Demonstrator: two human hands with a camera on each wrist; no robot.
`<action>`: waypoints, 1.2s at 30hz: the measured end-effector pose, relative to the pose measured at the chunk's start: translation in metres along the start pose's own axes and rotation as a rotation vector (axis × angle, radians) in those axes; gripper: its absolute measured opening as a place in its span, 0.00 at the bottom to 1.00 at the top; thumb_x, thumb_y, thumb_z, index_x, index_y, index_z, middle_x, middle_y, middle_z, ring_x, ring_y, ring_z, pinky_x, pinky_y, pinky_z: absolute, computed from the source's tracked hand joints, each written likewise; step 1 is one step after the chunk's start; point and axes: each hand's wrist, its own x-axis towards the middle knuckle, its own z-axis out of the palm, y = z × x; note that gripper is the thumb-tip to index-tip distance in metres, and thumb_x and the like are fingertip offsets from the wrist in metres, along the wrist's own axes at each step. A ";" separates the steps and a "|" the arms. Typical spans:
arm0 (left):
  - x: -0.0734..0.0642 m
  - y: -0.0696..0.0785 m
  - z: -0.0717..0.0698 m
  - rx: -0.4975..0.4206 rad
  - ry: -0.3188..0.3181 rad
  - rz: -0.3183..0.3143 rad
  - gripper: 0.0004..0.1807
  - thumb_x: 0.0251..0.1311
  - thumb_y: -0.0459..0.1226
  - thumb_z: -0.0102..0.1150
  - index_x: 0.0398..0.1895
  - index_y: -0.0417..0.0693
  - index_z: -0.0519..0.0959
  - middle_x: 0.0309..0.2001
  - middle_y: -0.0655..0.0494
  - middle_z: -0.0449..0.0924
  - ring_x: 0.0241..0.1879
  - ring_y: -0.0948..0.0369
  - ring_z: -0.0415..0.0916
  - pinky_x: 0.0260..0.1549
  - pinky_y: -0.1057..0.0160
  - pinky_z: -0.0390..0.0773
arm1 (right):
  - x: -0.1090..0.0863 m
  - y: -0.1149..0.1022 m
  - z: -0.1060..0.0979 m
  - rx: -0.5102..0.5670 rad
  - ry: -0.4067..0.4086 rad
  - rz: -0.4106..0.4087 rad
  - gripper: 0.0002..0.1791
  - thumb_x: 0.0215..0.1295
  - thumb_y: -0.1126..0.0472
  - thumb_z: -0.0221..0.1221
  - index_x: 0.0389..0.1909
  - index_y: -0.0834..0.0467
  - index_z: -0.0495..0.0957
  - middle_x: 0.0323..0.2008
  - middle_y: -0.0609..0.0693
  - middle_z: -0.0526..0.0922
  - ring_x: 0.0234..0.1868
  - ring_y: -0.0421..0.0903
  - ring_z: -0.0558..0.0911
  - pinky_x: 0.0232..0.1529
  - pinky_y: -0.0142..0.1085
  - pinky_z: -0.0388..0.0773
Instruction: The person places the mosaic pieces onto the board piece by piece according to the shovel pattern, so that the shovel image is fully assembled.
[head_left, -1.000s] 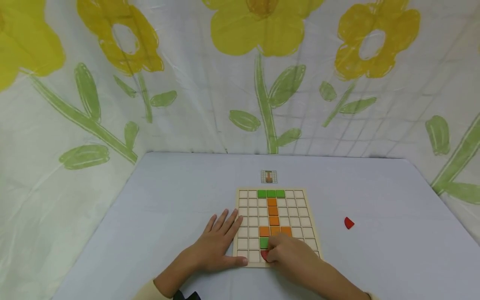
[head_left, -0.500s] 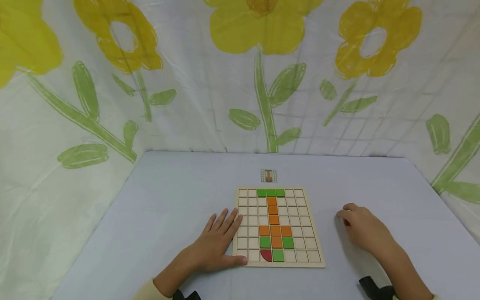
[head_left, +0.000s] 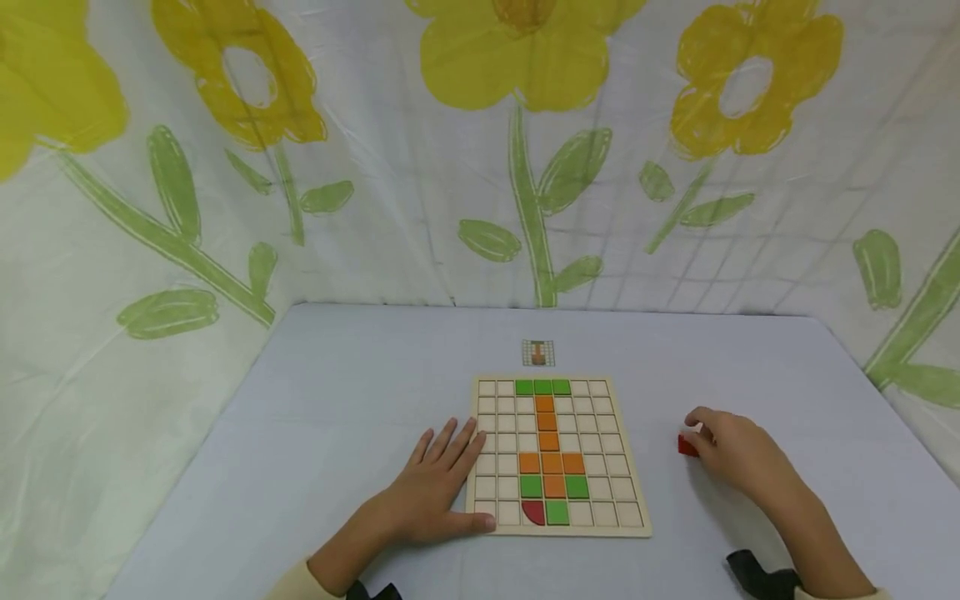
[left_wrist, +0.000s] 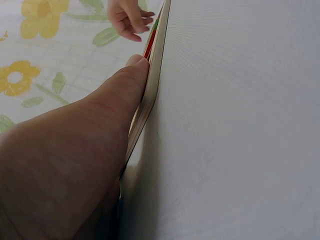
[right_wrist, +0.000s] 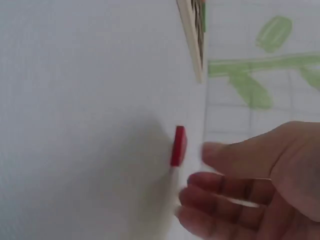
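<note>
My left hand (head_left: 431, 492) lies flat with spread fingers on the left edge of a wooden grid board (head_left: 606, 467), its thumb (left_wrist: 122, 82) on the near left corner. Green and orange square tiles (head_left: 551, 462) sit in the board's cells, with one red quarter-circle tile (head_left: 533, 512) in the nearest row. To the right of the board, my right hand (head_left: 731, 450) hovers over a loose red tile (head_left: 687, 445). In the right wrist view this red tile (right_wrist: 178, 146) rests on the table, a small gap from the loosely bent fingers and thumb (right_wrist: 215, 152).
A small printed card (head_left: 537, 353) with a grid pattern lies just beyond the board. The white table (head_left: 360, 375) ends at the back against a hanging flowered cloth (head_left: 420, 183). Black straps (head_left: 757, 575) show at the wrists.
My right hand has left the red tile on the board's nearest row and moved right to the loose red tile, which shows again beside the fingertips. The left hand stays in place.
</note>
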 end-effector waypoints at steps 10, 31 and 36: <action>-0.001 0.000 -0.001 0.012 0.003 0.003 0.59 0.59 0.75 0.43 0.82 0.49 0.41 0.81 0.52 0.29 0.78 0.48 0.26 0.70 0.39 0.32 | 0.002 0.007 0.005 0.026 -0.050 -0.197 0.13 0.49 0.76 0.71 0.35 0.59 0.86 0.40 0.49 0.83 0.37 0.47 0.81 0.38 0.44 0.80; -0.001 0.002 -0.003 -0.004 0.000 -0.002 0.59 0.59 0.75 0.44 0.82 0.49 0.42 0.81 0.52 0.31 0.78 0.48 0.27 0.71 0.39 0.33 | 0.002 -0.003 0.011 0.015 -0.020 -0.294 0.10 0.51 0.69 0.74 0.35 0.56 0.87 0.33 0.37 0.79 0.35 0.37 0.78 0.36 0.37 0.79; -0.001 0.002 -0.003 -0.012 0.006 0.008 0.59 0.60 0.74 0.46 0.82 0.48 0.42 0.81 0.51 0.31 0.78 0.48 0.27 0.70 0.39 0.34 | 0.002 -0.005 0.012 -0.015 -0.013 -0.308 0.11 0.51 0.69 0.74 0.34 0.54 0.85 0.33 0.38 0.80 0.35 0.39 0.78 0.37 0.39 0.79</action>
